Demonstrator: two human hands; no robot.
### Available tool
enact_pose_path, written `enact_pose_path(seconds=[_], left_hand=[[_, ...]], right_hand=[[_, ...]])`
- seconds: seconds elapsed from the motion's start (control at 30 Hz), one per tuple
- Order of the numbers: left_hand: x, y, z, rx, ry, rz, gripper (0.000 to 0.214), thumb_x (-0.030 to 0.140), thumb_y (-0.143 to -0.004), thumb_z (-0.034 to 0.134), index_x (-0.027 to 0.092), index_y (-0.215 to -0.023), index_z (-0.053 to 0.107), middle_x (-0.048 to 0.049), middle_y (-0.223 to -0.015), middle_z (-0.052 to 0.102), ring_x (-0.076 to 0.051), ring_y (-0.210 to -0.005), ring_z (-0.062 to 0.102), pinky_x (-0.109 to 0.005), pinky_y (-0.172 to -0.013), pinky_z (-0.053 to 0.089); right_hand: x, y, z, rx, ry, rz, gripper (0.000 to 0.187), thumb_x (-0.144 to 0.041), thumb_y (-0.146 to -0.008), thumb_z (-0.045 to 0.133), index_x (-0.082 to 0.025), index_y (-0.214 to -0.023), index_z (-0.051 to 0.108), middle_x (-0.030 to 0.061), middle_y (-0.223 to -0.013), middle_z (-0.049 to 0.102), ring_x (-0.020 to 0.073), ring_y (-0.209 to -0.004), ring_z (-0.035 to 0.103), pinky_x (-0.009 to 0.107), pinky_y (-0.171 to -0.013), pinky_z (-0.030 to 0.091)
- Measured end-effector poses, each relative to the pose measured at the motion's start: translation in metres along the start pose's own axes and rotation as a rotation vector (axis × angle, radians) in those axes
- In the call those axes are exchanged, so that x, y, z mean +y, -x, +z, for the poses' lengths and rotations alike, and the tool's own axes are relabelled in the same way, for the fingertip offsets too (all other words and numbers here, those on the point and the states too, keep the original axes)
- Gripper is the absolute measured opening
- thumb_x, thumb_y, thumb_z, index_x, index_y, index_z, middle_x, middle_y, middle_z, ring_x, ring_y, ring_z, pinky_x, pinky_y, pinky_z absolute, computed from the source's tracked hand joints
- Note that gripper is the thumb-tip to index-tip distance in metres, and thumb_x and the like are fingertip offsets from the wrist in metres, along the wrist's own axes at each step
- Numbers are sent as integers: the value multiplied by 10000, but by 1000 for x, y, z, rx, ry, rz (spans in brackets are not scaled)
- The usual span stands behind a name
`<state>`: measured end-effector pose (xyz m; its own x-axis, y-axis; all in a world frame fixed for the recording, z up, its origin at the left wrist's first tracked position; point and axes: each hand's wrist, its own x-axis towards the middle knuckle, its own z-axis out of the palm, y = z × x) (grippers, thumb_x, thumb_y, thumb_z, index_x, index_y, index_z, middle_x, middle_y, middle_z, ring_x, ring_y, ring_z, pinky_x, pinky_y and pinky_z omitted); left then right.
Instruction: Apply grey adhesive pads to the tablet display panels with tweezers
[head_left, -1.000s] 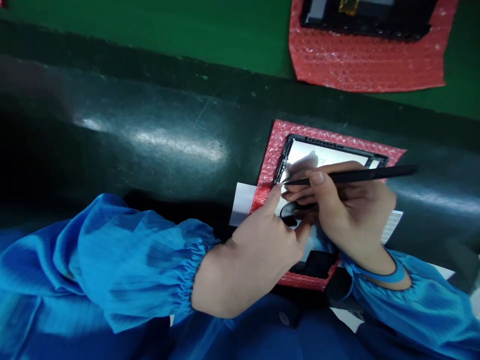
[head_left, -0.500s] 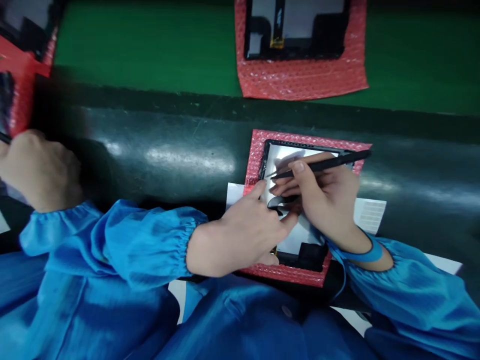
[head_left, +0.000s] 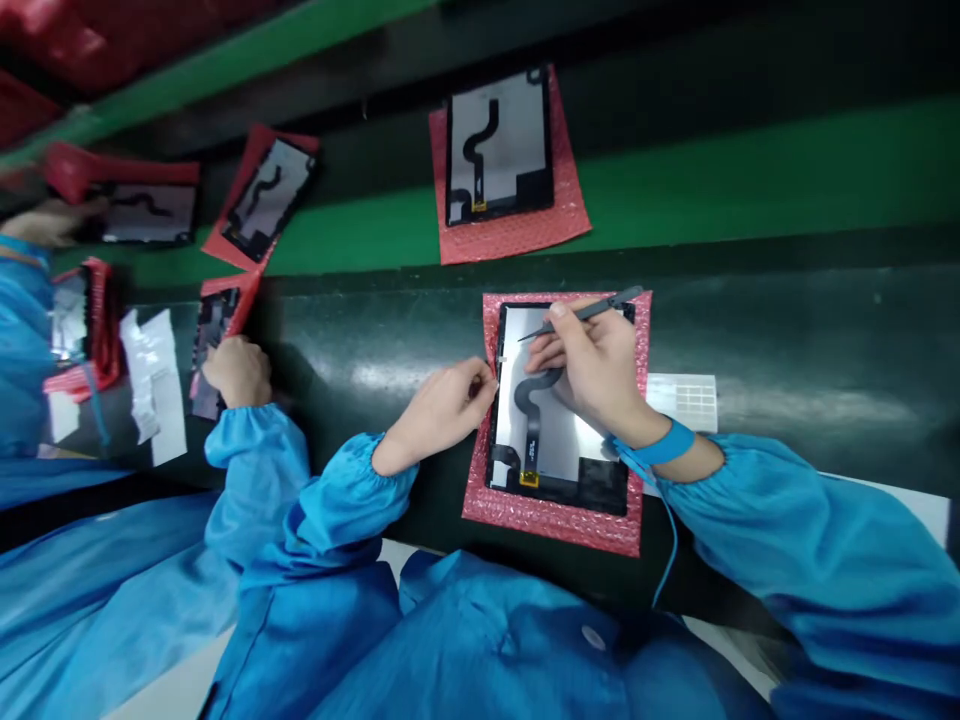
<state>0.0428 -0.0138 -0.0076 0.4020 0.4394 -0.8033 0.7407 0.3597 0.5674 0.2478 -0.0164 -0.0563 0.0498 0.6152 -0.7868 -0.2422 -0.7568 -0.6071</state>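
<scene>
right hand: thumb and fingers pressed together around slim black tweezers; tweezers angled across the hand, tips pointing left over the upper left part of the panel; too small to tell whether the tips pinch anything.
left hand: fingers bunched, not spread; fingertips at the panel's left edge, touching it or the pad, cannot tell which; any pinch hidden.
panel: rectangular black-framed tablet screen panel with silver back, lying flat on the pad between and under both hands; black s-curved flex cable runs down it to a yellow connector.
pad: pink-red bubble-wrap sheet, under the panel.
wrist: blue strap on the right wrist; thin blue cord hanging from it.
beside: white gridded sheet, just right of the pad, on a dark green bench.
co-worker: a separate hand, blue-sleeved, on another panel, left of the pad.
far: similar panel on red bubble wrap, beyond the bench, on a bright green strip.
</scene>
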Motion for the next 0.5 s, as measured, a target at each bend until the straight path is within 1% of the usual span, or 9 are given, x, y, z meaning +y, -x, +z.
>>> enact_pose_path(seconds=[0.1, 0.17, 0.23, 0.3, 0.37, 0.4, 0.43, 0.47, 0.5], left_hand=[[11, 4, 17, 118, 120, 63, 138, 237, -1080, 458, 245, -943, 442, 7, -870, 603, -147, -776, 591, -284, -720, 481], [20, 3, 26, 175, 203, 109, 116, 238, -1073, 464, 263, -998, 380, 24, -889, 574, -134, -756, 576, -268, -695, 491], [30, -3, 33, 206, 276, 154, 156, 247, -1067, 506, 269, -1086, 353, 44, -893, 574, -115, -683, 563, -250, -634, 478], [43, -17, 34, 226, 326, 201, 247, 250, -1066, 543, 259, -1216, 346, 34, -937, 628, -107, -646, 591, -250, -607, 479], [61, -45, 28, 245, 353, 252, 402, 233, -1069, 553, 234, -1391, 312, -26, -1061, 708, -127, -714, 684, -270, -651, 530], [71, -65, 23, 262, 368, 275, 505, 212, -1065, 556, 219, -1481, 270, -75, -1159, 731, -148, -804, 736, -288, -706, 568], [83, -88, 16, 285, 360, 302, 600, 182, -1062, 548, 201, -1562, 217, -129, -1269, 731, -171, -923, 771, -312, -781, 599], [96, -114, 8, 311, 328, 330, 677, 152, -1066, 527, 183, -1632, 158, -184, -1391, 701, -192, -1069, 776, -340, -874, 617], [109, -142, 0, 330, 272, 363, 717, 112, -1064, 507, 166, -1676, 136, -232, -1502, 648, -211, -1203, 750, -375, -968, 614]], right_hand=[[-3, 4, -4, 55, -90, -68, 566, -742, -875, 860, -235, -961, 623, -41, -632, 755, 153, -422, 724, 219, -441, 610], [-11, 7, -7, 83, -141, -136, 536, -716, -896, 853, -240, -951, 614, -45, -614, 743, 156, -409, 714, 229, -443, 614], [-27, 13, -13, 100, -181, -211, 487, -671, -911, 853, -243, -928, 622, -50, -585, 723, 167, -404, 709, 248, -441, 620], [-51, 23, -28, 148, -206, -302, 412, -595, -914, 863, -242, -899, 651, -41, -570, 715, 186, -397, 702, 282, -427, 625], [-81, 37, -51, 248, -198, -412, 318, -490, -909, 864, -233, -838, 691, -13, -576, 717, 216, -398, 701, 325, -402, 620], [-97, 45, -66, 304, -178, -454, 285, -431, -886, 871, -226, -774, 707, -3, -561, 695, 234, -399, 700, 346, -383, 609], [-111, 54, -81, 376, -160, -501, 278, -400, -868, 861, -225, -712, 712, 8, -548, 672, 256, -399, 696, 378, -370, 603], [-124, 63, -97, 438, -134, -531, 248, -358, -809, 876, -226, -667, 721, 21, -545, 665, 270, -387, 678, 409, -352, 588], [-134, 71, -111, 489, -109, -550, 211, -350, -750, 885, -243, -649, 734, 35, -541, 674, 278, -366, 646, 443, -337, 572]])
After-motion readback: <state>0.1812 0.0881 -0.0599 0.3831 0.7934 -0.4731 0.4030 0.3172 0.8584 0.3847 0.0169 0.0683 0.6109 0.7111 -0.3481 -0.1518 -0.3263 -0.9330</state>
